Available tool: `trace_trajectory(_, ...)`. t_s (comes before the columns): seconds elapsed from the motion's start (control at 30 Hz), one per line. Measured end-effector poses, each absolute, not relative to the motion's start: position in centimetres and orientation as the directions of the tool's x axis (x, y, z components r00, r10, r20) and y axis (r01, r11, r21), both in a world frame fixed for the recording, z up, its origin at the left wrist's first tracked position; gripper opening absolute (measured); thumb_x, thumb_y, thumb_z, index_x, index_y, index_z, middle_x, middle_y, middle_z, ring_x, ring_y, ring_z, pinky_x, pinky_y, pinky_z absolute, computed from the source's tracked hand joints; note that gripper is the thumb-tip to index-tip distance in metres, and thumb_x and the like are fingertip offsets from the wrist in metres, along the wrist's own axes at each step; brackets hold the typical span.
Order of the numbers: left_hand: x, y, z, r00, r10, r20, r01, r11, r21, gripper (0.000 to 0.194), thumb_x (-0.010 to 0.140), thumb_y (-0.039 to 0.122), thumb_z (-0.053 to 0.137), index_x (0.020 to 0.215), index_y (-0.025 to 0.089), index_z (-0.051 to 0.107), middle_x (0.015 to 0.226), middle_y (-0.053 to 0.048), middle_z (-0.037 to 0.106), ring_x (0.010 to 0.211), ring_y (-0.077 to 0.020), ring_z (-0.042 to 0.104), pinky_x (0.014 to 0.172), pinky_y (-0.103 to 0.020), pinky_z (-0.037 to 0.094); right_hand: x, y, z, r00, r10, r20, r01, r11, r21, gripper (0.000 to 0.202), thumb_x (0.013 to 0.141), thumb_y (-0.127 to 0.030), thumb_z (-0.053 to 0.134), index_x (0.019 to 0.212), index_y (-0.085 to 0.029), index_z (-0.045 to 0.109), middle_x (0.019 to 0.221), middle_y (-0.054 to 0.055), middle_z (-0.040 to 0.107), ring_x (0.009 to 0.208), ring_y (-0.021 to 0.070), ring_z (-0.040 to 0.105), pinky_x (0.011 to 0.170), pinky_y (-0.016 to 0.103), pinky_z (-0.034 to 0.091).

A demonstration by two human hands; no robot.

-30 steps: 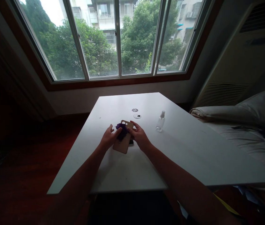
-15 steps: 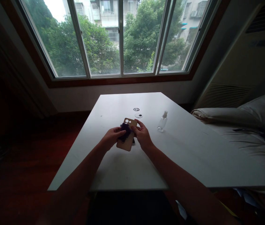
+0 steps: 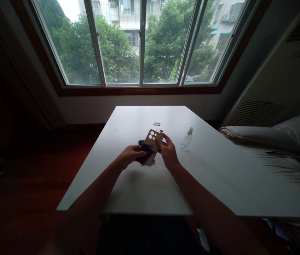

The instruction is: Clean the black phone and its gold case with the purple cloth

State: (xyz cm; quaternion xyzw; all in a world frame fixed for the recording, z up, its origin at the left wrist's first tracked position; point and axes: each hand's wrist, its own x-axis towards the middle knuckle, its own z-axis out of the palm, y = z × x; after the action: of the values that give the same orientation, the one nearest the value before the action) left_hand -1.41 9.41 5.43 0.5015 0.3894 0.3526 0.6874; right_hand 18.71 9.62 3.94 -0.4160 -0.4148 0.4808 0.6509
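Tan rectangular phone case [image 3: 149, 141], likely plastic, tilted above the white worktop [image 3: 213, 177] | left hand [image 3: 130, 156] pinches dark purple cloth [image 3: 145, 148] against it; right hand [image 3: 169, 152] clamps its right edge | probably light, flexible, smooth: rims offer best hold | room opens toward the near edge; clear plastic spray bottle [image 3: 186, 140] stands right.

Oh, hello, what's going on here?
Someone is sitting or standing at a white table, handling a tan phone case. The right hand grips the case by its edge, while the left hand holds a dark purple cloth against it. A dark object, mostly hidden, shows behind them. A clear spray bottle stands off to the right, untouched.
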Motion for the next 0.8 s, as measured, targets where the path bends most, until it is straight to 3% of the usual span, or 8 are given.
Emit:
trace_trajectory(0.47,-1.3,9.7,4.6,0.358,0.932,-0.061,-0.208,0.143,0.968,0.047,0.073,0.035,0.090,0.109,0.011,0.073,0.108,-0.016,0.076,0.093,-0.0279,0.073,0.088,-0.043,0.057,17.8,9.1,3.9,0.046,0.985,0.167,-0.234,0.173,-0.957,0.075,0.073,-0.050,0.082,0.136,-0.023,0.051,0.103,0.008,0.077,0.083,0.0240,0.072,0.062,0.031,0.059)
trace_trajectory(0.7,-0.8,9.5,5.0,0.461,0.881,-0.108,-0.156,0.200,0.967,0.051,0.074,0.034,0.090,0.116,0.010,0.072,0.115,-0.018,0.074,0.099,-0.0293,0.072,0.092,-0.043,0.056,18.3,9.4,3.7,0.152,0.971,0.187,-0.255,0.221,-0.941,0.072,0.075,-0.044,0.081,0.137,-0.022,0.053,0.095,0.006,0.078,0.083,0.0219,0.073,0.070,0.031,0.060)
trace_trajectory(0.8,-0.6,9.4,5.2,0.472,0.872,-0.130,-0.086,0.193,0.977,0.054,0.072,0.034,0.091,0.116,0.009,0.072,0.113,-0.018,0.075,0.096,-0.0297,0.073,0.088,-0.042,0.057,19.0,9.8,3.9,0.229,0.958,0.170,-0.310,0.238,-0.921,0.074,0.073,-0.044,0.083,0.136,-0.020,0.052,0.094,0.006,0.077,0.079,0.0221,0.072,0.066,0.032,0.061)
